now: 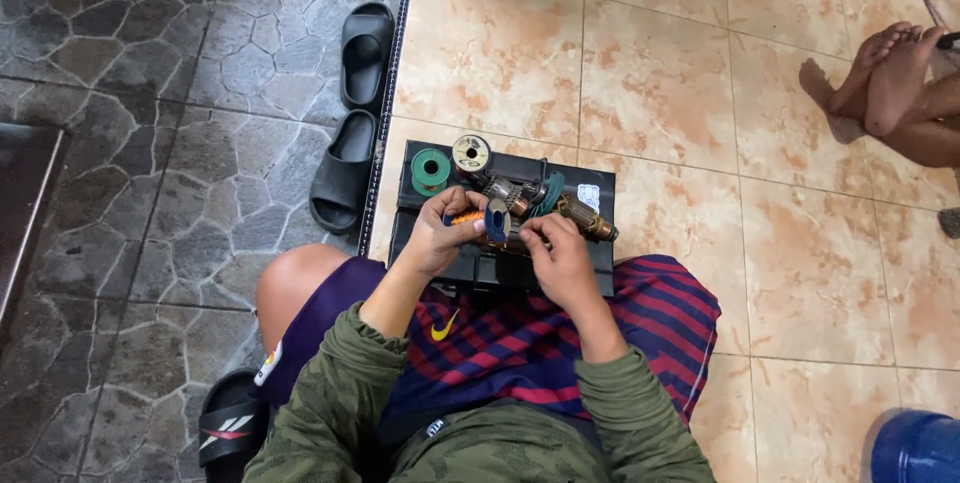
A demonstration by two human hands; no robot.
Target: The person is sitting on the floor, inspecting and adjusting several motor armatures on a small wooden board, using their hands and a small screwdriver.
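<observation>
hands: left (437,233) grips blue-orange tool (487,221) | right (560,255) pinches beside | green spool (431,171) behind

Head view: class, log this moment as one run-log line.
left hand: holds orange-blue tool | right hand: at tool | under: black case | nearby: green spool

Bright, even daylight; sharp, slight edge distortion.

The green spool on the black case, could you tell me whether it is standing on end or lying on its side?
On end: the green spool shows its round flange and centre hole facing up, on the black case.
</observation>
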